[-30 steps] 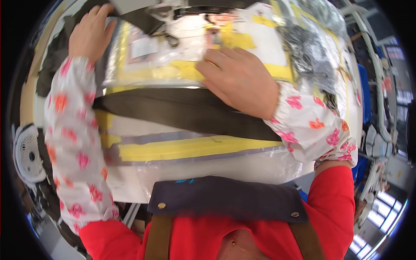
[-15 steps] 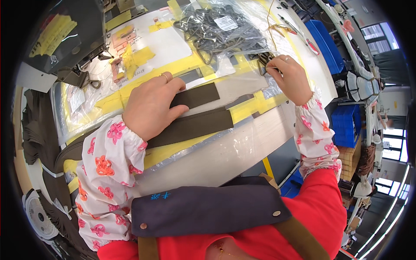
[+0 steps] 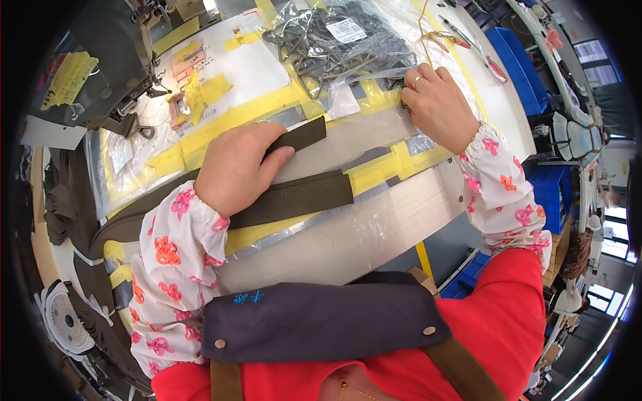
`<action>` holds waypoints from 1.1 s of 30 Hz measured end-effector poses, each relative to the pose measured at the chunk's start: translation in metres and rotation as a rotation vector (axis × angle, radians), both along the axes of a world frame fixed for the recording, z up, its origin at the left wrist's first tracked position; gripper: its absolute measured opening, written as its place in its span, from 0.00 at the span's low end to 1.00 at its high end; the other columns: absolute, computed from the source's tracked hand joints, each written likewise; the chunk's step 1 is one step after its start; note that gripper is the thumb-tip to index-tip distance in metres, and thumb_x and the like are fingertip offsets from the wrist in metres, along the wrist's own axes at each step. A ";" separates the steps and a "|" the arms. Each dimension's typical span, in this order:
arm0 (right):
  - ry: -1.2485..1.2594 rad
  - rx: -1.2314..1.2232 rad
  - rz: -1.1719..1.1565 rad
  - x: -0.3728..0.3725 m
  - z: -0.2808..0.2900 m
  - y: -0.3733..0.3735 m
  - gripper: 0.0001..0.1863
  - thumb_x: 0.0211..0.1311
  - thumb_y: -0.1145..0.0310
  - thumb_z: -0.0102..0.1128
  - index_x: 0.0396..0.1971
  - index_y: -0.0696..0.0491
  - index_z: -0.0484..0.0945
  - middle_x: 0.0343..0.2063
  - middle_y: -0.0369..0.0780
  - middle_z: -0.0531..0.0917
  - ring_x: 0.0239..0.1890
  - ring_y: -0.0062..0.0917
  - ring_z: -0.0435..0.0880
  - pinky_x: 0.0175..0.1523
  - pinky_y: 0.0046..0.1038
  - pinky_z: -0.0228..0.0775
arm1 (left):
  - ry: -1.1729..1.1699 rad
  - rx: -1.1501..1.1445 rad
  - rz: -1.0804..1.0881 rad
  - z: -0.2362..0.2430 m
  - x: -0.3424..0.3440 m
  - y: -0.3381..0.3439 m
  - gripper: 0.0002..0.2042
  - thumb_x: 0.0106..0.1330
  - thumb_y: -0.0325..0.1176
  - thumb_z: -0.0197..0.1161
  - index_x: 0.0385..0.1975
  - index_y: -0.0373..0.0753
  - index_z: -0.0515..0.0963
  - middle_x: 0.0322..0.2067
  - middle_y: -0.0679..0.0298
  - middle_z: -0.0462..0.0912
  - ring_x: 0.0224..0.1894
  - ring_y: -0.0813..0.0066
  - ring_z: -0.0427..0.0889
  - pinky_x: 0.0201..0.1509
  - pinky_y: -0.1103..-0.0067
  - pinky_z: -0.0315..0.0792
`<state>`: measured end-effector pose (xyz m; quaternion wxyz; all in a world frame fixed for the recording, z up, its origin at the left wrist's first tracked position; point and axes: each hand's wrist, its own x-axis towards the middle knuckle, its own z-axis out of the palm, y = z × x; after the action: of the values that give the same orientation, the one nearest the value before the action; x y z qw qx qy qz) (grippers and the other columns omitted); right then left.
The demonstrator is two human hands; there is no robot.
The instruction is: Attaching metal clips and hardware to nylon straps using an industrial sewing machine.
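From my end of the head camera, I am seeing a dark olive woven strap lying at a slant across the middle of the work area, its squared end pointing up and to the right. My left hand is grasping it between thumb and fingers. A wider dark olive ribbed strap is lying just below, its near part passing under that same hand; I cannot tell whether the two are joined.

My right hand is bending its fingers together over a small dark piece just beside a clear plastic bag of dark metal rings; I cannot tell whether the fingertips are gripping it.

Strips of yellow tape are running under and beside the straps on the pale bench. Farther out, a dark sewing machine is standing at upper left, a red-handled tool is lying at upper right near a blue plastic bin, and a round white fan is standing at lower left.
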<state>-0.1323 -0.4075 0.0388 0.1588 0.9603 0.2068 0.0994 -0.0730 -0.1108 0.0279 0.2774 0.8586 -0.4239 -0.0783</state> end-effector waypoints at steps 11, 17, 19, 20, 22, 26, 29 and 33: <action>0.493 1.533 -0.293 0.014 0.013 0.079 0.05 0.57 0.73 0.50 0.29 0.59 0.69 0.20 0.40 0.77 0.20 0.20 0.75 0.26 0.22 0.66 | 0.023 -0.382 0.152 0.020 0.001 0.005 0.06 0.60 0.32 0.57 0.26 0.35 0.74 0.16 0.54 0.74 0.19 0.59 0.75 0.22 0.73 0.67; 0.352 1.338 -0.089 0.028 0.001 0.107 0.08 0.52 0.73 0.52 0.31 0.59 0.69 0.18 0.43 0.78 0.18 0.28 0.77 0.25 0.27 0.67 | -0.134 -0.365 0.178 0.012 0.003 0.004 0.08 0.58 0.34 0.58 0.23 0.37 0.73 0.15 0.58 0.74 0.17 0.61 0.75 0.21 0.72 0.67; 0.067 1.143 -0.025 0.029 0.000 0.111 0.09 0.51 0.73 0.52 0.34 0.57 0.68 0.16 0.42 0.77 0.18 0.33 0.77 0.24 0.30 0.67 | -0.279 -0.260 0.164 0.012 0.003 0.006 0.05 0.56 0.30 0.60 0.26 0.35 0.75 0.15 0.57 0.74 0.15 0.66 0.73 0.20 0.78 0.66; 0.073 1.142 -0.021 0.027 0.001 0.114 0.09 0.51 0.73 0.52 0.34 0.57 0.68 0.16 0.42 0.77 0.18 0.33 0.77 0.24 0.30 0.67 | -0.296 -0.303 0.180 0.010 0.001 0.005 0.05 0.55 0.30 0.61 0.24 0.36 0.74 0.15 0.57 0.74 0.15 0.64 0.73 0.19 0.76 0.66; -0.002 0.901 -0.027 0.023 0.006 0.122 0.10 0.51 0.72 0.53 0.35 0.55 0.67 0.12 0.41 0.75 0.16 0.36 0.77 0.22 0.33 0.67 | -0.319 -0.295 0.200 0.011 -0.001 0.006 0.05 0.55 0.30 0.62 0.24 0.36 0.74 0.15 0.58 0.74 0.15 0.64 0.73 0.19 0.76 0.66; -0.053 0.843 0.007 0.027 0.007 0.125 0.10 0.51 0.72 0.53 0.34 0.54 0.66 0.09 0.40 0.73 0.14 0.36 0.75 0.20 0.35 0.66 | -0.434 -0.310 0.215 0.012 -0.004 0.005 0.06 0.54 0.30 0.62 0.22 0.38 0.72 0.14 0.60 0.73 0.14 0.65 0.73 0.18 0.76 0.65; -0.047 0.735 0.034 0.031 0.008 0.128 0.10 0.50 0.72 0.53 0.34 0.54 0.66 0.10 0.42 0.73 0.14 0.38 0.75 0.20 0.37 0.66 | -0.503 -0.267 0.204 0.008 -0.007 0.006 0.07 0.54 0.30 0.62 0.21 0.38 0.71 0.13 0.61 0.72 0.13 0.66 0.72 0.17 0.76 0.64; 0.107 0.696 0.105 0.041 0.015 0.122 0.11 0.48 0.74 0.52 0.34 0.57 0.66 0.10 0.45 0.73 0.16 0.40 0.75 0.23 0.38 0.66 | -0.473 -0.273 0.190 0.010 -0.010 0.010 0.08 0.54 0.30 0.62 0.20 0.38 0.70 0.12 0.61 0.71 0.13 0.66 0.71 0.17 0.75 0.63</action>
<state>-0.0914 -0.2856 0.0534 -0.1945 0.9488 0.2174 0.1212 -0.0834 -0.1004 0.0376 0.2900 0.8436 -0.4012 0.2080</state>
